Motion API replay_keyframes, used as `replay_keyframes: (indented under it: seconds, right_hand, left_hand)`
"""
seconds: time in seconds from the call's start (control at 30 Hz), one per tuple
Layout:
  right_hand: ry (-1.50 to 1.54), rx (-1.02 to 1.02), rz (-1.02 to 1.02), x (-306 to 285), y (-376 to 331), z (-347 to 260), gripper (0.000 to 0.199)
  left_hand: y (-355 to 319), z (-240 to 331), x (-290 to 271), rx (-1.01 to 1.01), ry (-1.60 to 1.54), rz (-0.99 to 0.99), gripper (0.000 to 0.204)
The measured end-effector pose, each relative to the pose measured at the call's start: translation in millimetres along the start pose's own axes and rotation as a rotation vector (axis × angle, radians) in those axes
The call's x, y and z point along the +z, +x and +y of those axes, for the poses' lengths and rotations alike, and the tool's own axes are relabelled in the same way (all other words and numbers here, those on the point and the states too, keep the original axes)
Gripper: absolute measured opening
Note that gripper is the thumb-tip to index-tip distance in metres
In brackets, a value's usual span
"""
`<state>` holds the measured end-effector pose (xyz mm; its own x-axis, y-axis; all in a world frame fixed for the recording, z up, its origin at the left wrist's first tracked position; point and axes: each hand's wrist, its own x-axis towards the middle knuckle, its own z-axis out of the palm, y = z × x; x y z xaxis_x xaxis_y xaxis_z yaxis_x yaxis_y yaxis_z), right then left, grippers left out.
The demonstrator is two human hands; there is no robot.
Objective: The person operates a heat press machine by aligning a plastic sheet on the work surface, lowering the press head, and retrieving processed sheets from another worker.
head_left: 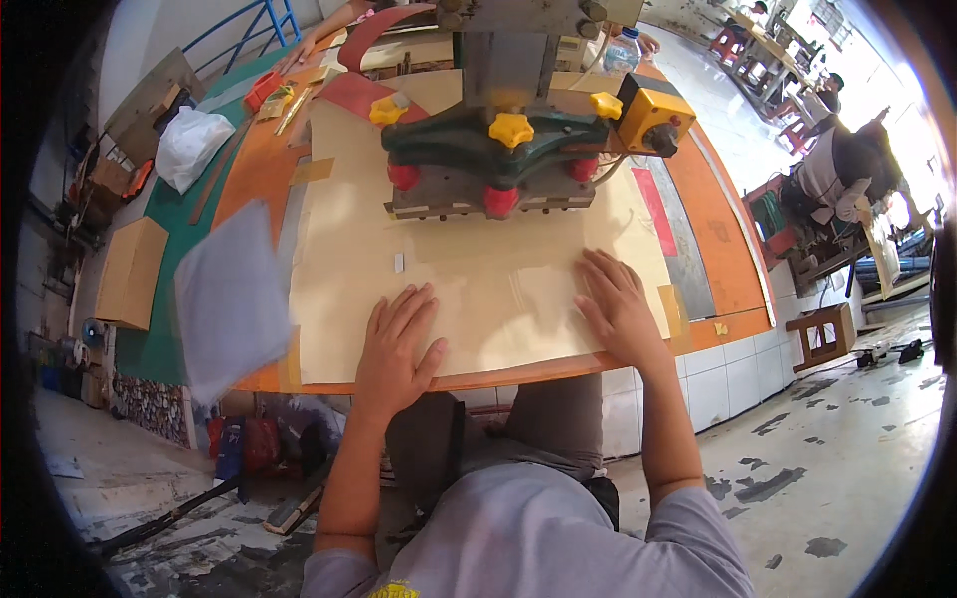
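My left hand (401, 344) lies flat, fingers stretched out, near the front edge of a large cream sheet (478, 329). Toward the sheet's right side, my right hand (618, 304) also rests with its fingers extended. Neither hand holds anything. A small white strip (399, 263) lies on the sheet just beyond my left fingertips. Over the far half of the sheet stands a press machine (498, 149) with a dark green frame, yellow star knobs, red pads and a flat metal plate at the bottom.
A yellow control box (653, 115) sticks out at the press's right. A pale translucent sheet (234, 299) overhangs the left front table edge, beside a cardboard box (133, 272). A white plastic bag (189, 148) lies farther back. Another person's arm (319, 38) reaches in at the far left.
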<state>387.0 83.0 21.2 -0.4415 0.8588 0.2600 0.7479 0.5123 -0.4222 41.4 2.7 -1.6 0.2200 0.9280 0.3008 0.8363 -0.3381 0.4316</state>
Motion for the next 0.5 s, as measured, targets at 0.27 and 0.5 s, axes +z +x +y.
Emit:
replay_keyframes:
  seconds: [0.27, 0.5]
  right_hand:
    - [0.086, 0.093, 0.23, 3, -36, 5, 0.042]
    - [0.051, 0.081, 0.212, 3, -36, 3, 0.041]
  left_hand:
    - [0, 0, -1, 0.006, 0.005, 0.02, 0.05]
    - [-2, 1, 2, -0.006, -0.002, 0.011, 0.049]
